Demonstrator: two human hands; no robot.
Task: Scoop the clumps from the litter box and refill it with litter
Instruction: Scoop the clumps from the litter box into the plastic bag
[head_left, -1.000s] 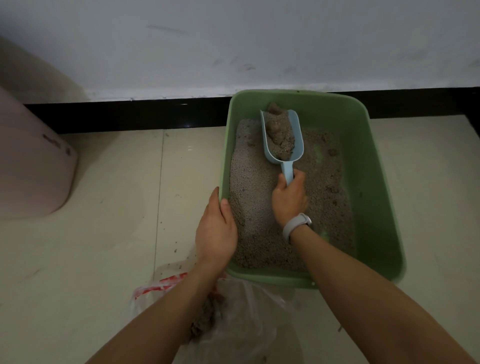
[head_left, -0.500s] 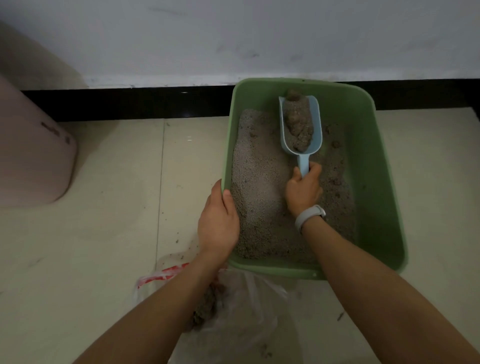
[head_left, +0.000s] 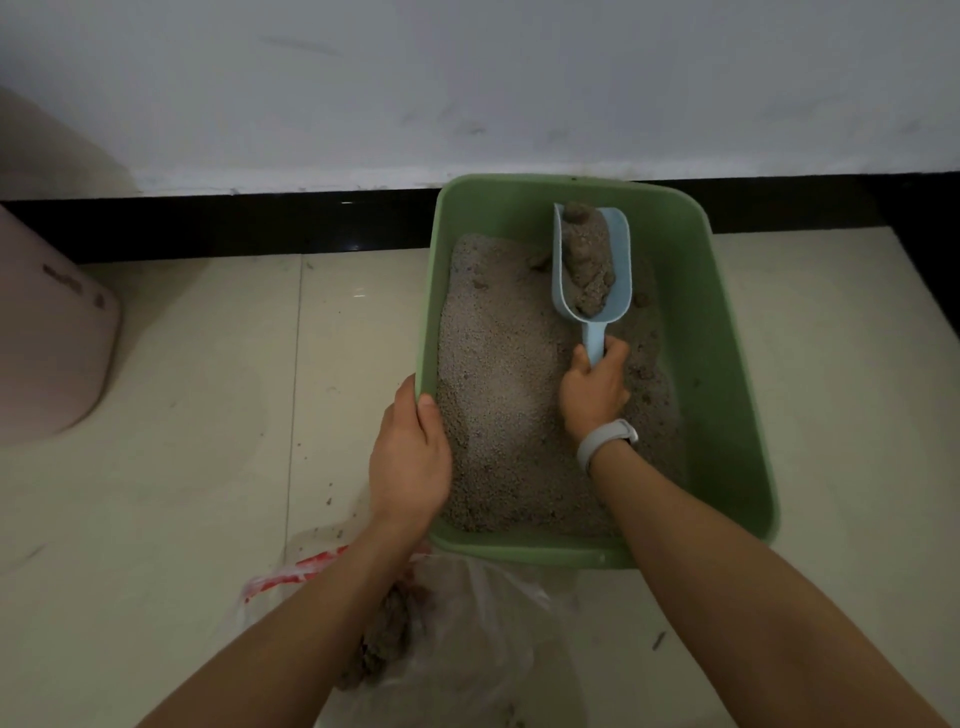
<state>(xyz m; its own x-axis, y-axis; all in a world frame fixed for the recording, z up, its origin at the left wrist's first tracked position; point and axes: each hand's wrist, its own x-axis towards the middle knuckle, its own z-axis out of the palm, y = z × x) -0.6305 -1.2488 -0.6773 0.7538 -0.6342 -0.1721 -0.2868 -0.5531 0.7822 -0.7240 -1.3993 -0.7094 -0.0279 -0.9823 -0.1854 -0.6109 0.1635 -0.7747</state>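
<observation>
Pale floor tiles hold a green litter box (head_left: 727, 364) whose near-left rim the left hand (head_left: 410, 457) grips, while the right hand (head_left: 592, 389), fingers curled round a blue scoop (head_left: 592, 270) loaded with clumps (head_left: 587, 260), likely must next carry it to the near plastic bag (head_left: 467, 639).

The litter box (head_left: 717, 332) is a soft sage green, filled with speckled grey-beige litter (head_left: 498, 395). The scoop (head_left: 592, 291) is pale blue, its clumps (head_left: 587, 260) a darker brownish grey. A white band (head_left: 605, 441) circles the right wrist. The plastic bag (head_left: 467, 649) is clear with red print, the floor (head_left: 208, 415) cream tile, the skirting (head_left: 234, 223) glossy black, the wall (head_left: 467, 78) white
</observation>
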